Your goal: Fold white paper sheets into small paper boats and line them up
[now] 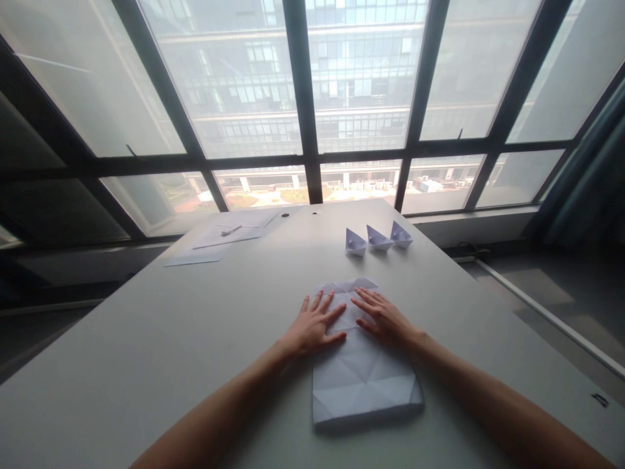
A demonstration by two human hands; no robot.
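A creased sheet of white paper (364, 374) lies lengthwise in front of me, with crossing fold lines and a folded far end. My left hand (315, 324) rests on its left side, palm down with the fingers spread. On the upper right part of the sheet lies my right hand (381, 314), also flat, its fingers stretched out and slightly apart. Both hands press on the paper without gripping it. Beyond them three small folded paper boats stand in a row: a left one (355, 243), a middle one (378, 240) and a right one (401, 236).
Loose white sheets (209, 253) lie at the far left of the white table (219, 312), with a small white object (231, 230) on top. A dark round hole (285, 215) is near the far edge. Large windows stand behind, and a dark curtain (581, 156) hangs at right.
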